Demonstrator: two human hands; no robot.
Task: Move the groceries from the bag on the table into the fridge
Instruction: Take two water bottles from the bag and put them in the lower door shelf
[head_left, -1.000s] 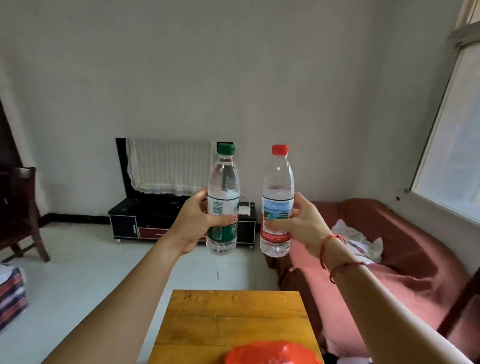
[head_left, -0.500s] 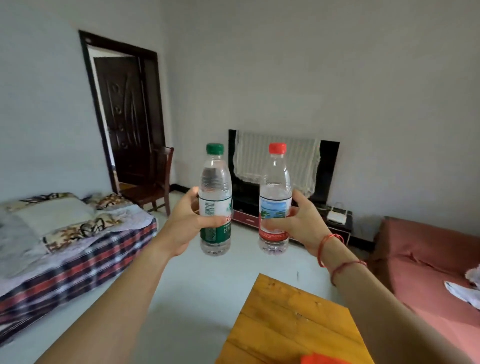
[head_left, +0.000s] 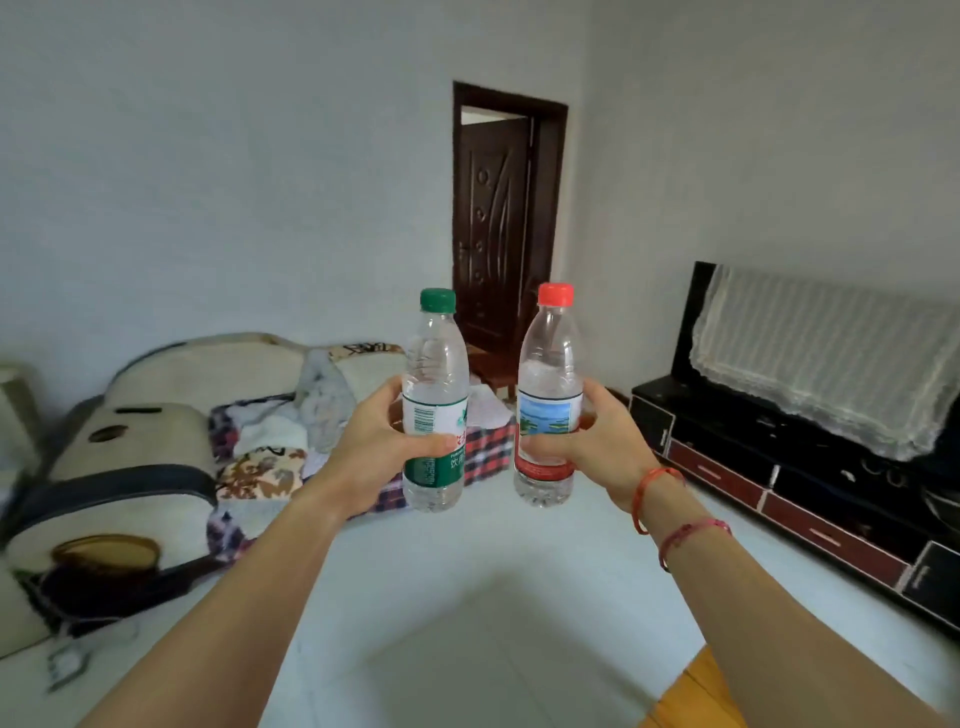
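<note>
Groceries that I carry now are two water bottles, both in the air in front of me, over the floor (head_left: 467, 623) and apart from the desk (head_left: 691, 696), of which only a corner shows at the near right. My left hand (head_left: 371, 447) is wrapped around the middle of the green-capped bottle (head_left: 435, 415), with the thumb across the label. My right hand (head_left: 605, 439) is wrapped the same way around the red-capped bottle (head_left: 548, 410). Both bottles are nearly upright, near each other but not touching. Neither the fridge nor the bag is in view. Far ahead I see a dark door (head_left: 498, 228), with a bed (head_left: 260, 457) on the left and a low TV cabinet (head_left: 779, 467) on the right.

I think the main risk is a drop. Each bottle depends on one hand only, the grip sits on a smooth plastic label, and my arms are stretched far out. A tired or sweaty grip could therefore let a bottle slide down onto the hard floor.

The second risk comes at the fridge. Both hands are full, so I must free one to open it, and a bottle may slip away when I press two into one hand. Also, if I pass the doorway with my arms wide, a bottle could knock on the frame.
</note>
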